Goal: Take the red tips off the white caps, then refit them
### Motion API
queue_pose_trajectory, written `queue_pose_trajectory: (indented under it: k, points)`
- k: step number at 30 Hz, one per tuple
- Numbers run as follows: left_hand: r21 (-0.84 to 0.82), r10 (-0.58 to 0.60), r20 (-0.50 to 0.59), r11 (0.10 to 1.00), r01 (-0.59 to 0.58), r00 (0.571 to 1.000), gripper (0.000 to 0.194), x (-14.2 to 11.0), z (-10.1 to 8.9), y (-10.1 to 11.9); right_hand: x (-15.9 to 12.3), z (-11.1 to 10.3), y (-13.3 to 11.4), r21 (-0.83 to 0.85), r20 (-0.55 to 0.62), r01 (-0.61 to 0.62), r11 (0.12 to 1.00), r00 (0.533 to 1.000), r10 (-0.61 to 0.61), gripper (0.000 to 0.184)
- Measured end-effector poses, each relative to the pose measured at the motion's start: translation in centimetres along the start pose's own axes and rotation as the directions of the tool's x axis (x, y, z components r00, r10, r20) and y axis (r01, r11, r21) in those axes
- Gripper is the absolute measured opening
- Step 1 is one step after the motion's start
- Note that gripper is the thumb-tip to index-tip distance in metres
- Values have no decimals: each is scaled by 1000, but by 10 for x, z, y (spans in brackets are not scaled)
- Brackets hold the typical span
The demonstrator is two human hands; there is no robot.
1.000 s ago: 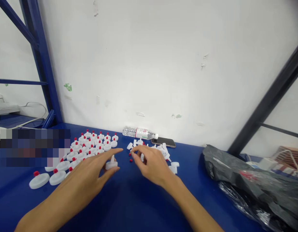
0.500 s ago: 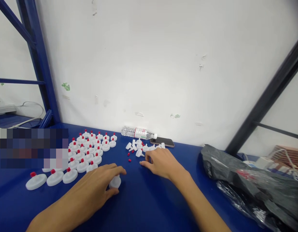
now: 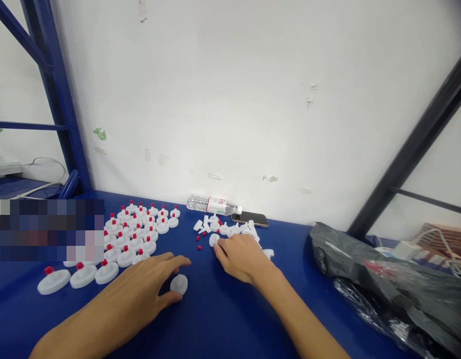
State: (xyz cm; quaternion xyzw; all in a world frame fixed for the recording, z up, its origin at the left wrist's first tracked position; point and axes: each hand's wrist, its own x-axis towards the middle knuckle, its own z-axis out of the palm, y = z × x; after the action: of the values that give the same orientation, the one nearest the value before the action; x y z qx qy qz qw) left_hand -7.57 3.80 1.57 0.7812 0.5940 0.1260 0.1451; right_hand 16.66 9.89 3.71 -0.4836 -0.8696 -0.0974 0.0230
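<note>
My left hand [image 3: 151, 281] rests over the blue table with its thumb and index finger apart. Between them lies a round white plastic cap [image 3: 179, 284], near the thumb tip, with a gap to the index finger. My right hand [image 3: 239, 255] has its fingertips together on a white nozzle cap [image 3: 214, 240] at the near edge of a loose pile; its nozzle is hidden by the fingers. A speck of red shows by the right thumb. Small red tips [image 3: 199, 248] lie left of that hand.
Rows of white nozzle caps with red tips [image 3: 126, 256] stand at left. Behind the pile are a lying water bottle [image 3: 216, 205] and a phone [image 3: 250, 218] by the wall. A grey plastic bag [image 3: 394, 284] lies at right. A blurred patch covers the left edge.
My right hand has moved slightly left and down onto a nozzle cap, uncovering more white pieces to its right. My left index finger has lifted away from the round cap.
</note>
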Motion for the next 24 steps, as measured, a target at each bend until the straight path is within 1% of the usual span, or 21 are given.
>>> queue_pose_trajectory:
  k: [2,6,11,14,16,18,21,24]
  points:
    - [25,14,5,1000,-14,1000,48,0,-3,4,2,3,-2,-3,-6,-8,1000,1000,8,47]
    - [50,21,28,998,-23,999,44,0,-8,12,3,7,-7,4,-14,25,1000,1000,-25,34]
    - [17,28,-1,999,-28,1000,45,-1,-7,10,1,1,-11,55,-35,114,992,993,-112,35]
    - [-2,23,-39,1000,-23,999,46,-2,-4,8,-2,-5,-19,177,-94,184,967,981,-170,37]
    - [-8,25,-64,1000,-25,998,44,-3,-4,8,-4,-7,-26,284,-146,228,931,970,-193,34]
    - [-10,29,-95,1000,-30,995,37,-3,-6,8,-6,-9,-34,349,-183,268,898,959,-215,28]
    - [-13,18,-181,1000,-20,983,36,-3,-13,6,-7,-10,-42,358,-205,329,874,941,-270,25]
    - [-43,23,-200,999,-32,980,37,-5,-22,3,-7,-10,-45,331,-212,361,872,929,-304,25]
